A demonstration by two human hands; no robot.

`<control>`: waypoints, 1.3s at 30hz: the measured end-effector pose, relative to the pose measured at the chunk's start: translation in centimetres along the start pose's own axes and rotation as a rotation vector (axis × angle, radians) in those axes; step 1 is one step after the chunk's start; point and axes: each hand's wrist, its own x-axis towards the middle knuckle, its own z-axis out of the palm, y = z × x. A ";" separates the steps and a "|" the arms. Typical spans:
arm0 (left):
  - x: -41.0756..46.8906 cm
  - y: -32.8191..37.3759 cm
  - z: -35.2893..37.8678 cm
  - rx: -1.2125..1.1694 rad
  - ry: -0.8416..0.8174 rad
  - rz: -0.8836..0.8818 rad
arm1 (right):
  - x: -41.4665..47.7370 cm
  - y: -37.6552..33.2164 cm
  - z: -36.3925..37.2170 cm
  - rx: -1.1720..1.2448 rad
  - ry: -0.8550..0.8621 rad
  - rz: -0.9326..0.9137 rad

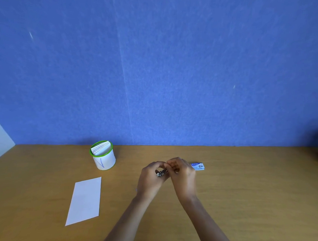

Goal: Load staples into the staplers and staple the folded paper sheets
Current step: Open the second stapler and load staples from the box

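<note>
If fed in skewed or w/ too loose a pinch, prob. jams or drops: main risk at this pt, given such a small metal stapler [162,173] and so little of it visible btwn the fingers. Looks like the loading step, as a guess; can't confirm any staple strip in the grip, too small and hidden. Second risk: snapping shut on a fingertip if released on the left side while pressed from the right. Third: scattering loose staples across the wooden table [247,198], slow to gather up again.

Left hand [149,178]: curled round the stapler from the left, holding its body. Right hand [181,173]: fingers bent in, pinching at the stapler's upper right end, meeting the left fingertips just above it. Neither hand spread wide.

Stapler itself: dead centre btwn both hands, in contact w/ each; can't tell whether lifted off or resting on the table. Staple box [197,166], blue & white: flat on the table, just beside the right hand, on its right side. Folded paper sheet [85,200]: flat on the table, well apart, left of the left hand & nearer the viewer. More folded sheets [100,148]: upright in a white green-rimmed cup [105,162], left of the hands & farther back, near the blue wall [170,65].
</note>
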 end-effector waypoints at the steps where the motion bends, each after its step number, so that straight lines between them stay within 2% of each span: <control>1: 0.1 -0.2 0.1 0.077 0.028 0.013 | 0.0 0.1 0.1 0.009 -0.014 -0.002; 3: 0.4 -0.7 0.1 0.190 0.056 0.041 | -0.1 0.4 0.2 0.010 -0.038 -0.013; 8: 1.2 -2.2 0.0 0.201 0.121 0.007 | 0.9 1.9 -0.2 -0.035 0.043 -0.046; 13: 1.9 -4.2 0.2 0.272 0.155 -0.028 | 2.8 5.1 -0.6 -0.150 0.063 0.108; 22: 2.3 -7.2 0.5 0.336 0.096 -0.048 | 4.8 9.9 -1.0 -0.552 -0.166 0.443; 27: 2.3 -8.3 0.7 0.319 0.063 -0.068 | 5.1 11.0 -0.7 -0.583 -0.230 0.508; 34: 2.1 -9.1 0.7 0.294 0.017 -0.094 | 5.2 11.5 -0.5 -0.612 -0.191 0.491; 39: 2.0 -9.4 0.7 0.274 0.015 -0.077 | 4.9 11.5 -0.6 -0.513 -0.113 0.476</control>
